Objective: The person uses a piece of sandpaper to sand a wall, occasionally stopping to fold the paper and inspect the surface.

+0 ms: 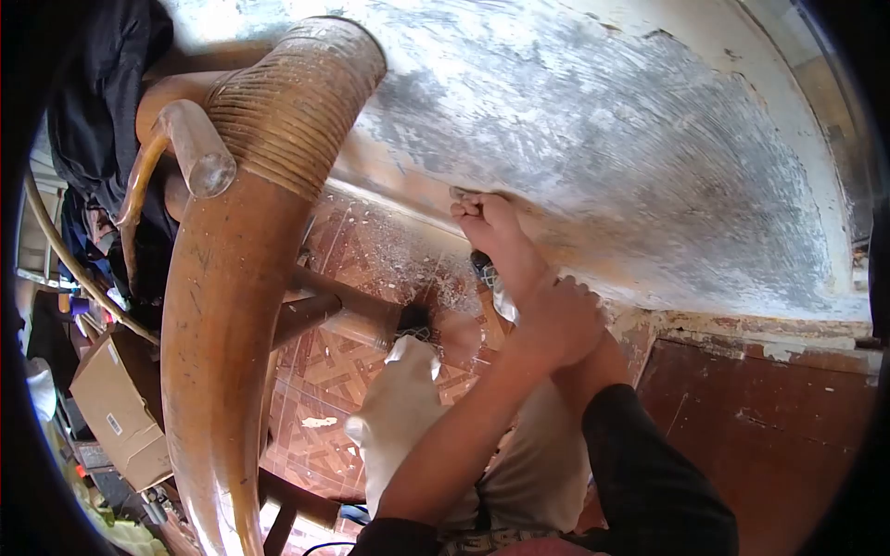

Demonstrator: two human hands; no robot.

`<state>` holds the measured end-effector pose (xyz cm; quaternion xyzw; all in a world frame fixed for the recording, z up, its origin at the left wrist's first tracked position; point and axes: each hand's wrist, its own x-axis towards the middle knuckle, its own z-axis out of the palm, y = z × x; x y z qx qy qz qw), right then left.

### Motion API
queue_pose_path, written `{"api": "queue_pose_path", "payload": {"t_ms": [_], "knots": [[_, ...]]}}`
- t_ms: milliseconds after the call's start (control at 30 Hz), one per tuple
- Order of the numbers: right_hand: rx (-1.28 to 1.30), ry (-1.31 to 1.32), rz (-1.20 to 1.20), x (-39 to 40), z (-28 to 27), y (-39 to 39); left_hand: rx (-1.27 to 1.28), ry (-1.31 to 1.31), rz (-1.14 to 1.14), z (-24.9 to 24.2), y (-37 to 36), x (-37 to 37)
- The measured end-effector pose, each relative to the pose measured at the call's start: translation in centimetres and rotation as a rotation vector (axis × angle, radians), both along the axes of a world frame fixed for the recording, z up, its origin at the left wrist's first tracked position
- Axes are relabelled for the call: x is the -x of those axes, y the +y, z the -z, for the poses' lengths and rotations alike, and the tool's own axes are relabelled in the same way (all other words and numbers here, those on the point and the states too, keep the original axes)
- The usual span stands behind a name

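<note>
My right hand (487, 221) is closed in front of the lower part of the patchy grey-white wall (593, 120). Something small and dark shows at its fingertips, too hidden to name. Wrapped around my right forearm (524, 269) is my left hand (567, 320), its fingers closed over the arm. Pale dust and flakes (408, 255) lie on the patterned floor (324, 371) beneath the wall.
A large brown curved wooden piece (222, 324) with a ridged top stands close on the left. Behind it are dark cloth (102, 120) and a cardboard box (120, 412). A reddish-brown panel (751, 417) lies at the lower right.
</note>
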<state>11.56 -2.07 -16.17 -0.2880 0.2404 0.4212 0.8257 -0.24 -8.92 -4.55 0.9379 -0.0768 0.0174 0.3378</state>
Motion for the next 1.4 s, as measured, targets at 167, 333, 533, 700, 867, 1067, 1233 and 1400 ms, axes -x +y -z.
{"api": "queue_pose_path", "payload": {"t_ms": [167, 333, 533, 700, 867, 1067, 1233, 1400], "knots": [[-0.009, -0.232, -0.033, 1.4, 0.4, -0.4, -0.013, 0.065, -0.032, -1.1, -1.0, 0.7], [-0.125, -0.206, -0.059, 1.3, -3.7, 0.7, -0.016, -0.085, -0.062, -1.3, -0.7, 0.4], [-0.039, -0.111, -0.075, -0.3, 1.0, -0.9, 0.006, -0.075, -0.058, -0.2, -1.5, 0.2], [-0.038, -0.147, 0.021, 1.8, -1.3, -0.2, -0.064, -0.024, -0.035, -0.8, -2.0, 0.4], [-0.145, -0.139, -0.058, 0.4, -2.0, 0.3, -0.12, -0.019, -0.032, -1.2, -1.8, 0.1], [-0.173, -0.086, -0.06, 0.2, 0.9, 0.2, -0.019, 0.062, -0.03, 0.2, -0.8, -0.1], [-0.12, -0.243, -0.109, 1.8, -4.3, 1.7, -0.083, 0.02, -0.006, -0.9, -1.0, 0.8], [-0.165, -0.034, 0.0, 0.5, -0.7, 1.7, -0.079, 0.048, -0.013, -0.3, -0.2, -0.1]]}}
